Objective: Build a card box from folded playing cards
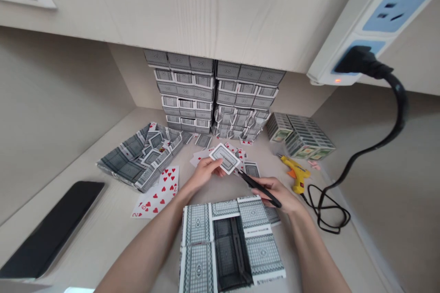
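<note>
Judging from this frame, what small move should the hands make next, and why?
Probably steady the card in the left hand and bring the black-handled tool to its edge: the right hand holds it with its tip beside the card.

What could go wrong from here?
The black-handled tool in the right hand points at the card held by the left hand; a slip might crease the card or nick a finger. The right hand could also catch the looped black cord, dragging the yellow glue gun.
</note>
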Available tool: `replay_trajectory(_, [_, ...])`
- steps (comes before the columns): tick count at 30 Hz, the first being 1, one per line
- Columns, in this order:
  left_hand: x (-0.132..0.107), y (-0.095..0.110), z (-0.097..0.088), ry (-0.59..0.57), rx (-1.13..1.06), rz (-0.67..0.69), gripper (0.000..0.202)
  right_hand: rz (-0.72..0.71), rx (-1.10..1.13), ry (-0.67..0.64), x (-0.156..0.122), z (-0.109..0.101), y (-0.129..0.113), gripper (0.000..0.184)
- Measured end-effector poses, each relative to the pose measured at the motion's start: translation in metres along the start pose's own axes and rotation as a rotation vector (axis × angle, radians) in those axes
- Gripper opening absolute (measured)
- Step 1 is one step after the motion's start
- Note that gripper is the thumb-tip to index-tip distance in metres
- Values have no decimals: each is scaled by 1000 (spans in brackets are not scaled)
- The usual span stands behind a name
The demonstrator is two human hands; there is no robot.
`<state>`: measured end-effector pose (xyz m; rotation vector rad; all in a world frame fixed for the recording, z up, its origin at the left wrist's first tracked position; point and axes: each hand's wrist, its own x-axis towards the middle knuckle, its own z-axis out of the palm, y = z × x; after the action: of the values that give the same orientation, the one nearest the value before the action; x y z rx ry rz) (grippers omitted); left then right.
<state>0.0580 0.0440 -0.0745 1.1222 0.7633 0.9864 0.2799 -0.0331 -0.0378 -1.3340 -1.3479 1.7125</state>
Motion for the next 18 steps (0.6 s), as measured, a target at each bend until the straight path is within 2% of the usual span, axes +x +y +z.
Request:
replay_trajectory(6, [0, 1, 0, 0, -8, -21, 26, 7, -16, 15, 2, 0, 1, 66])
replay_trajectory(12, [1, 3, -1, 75, -130, -47, 26, 4, 18, 14, 3, 3, 4, 65])
replay_trajectory(18, [3, 2, -2, 109, -71, -23, 24, 8, -20, 25, 2, 2, 4, 63])
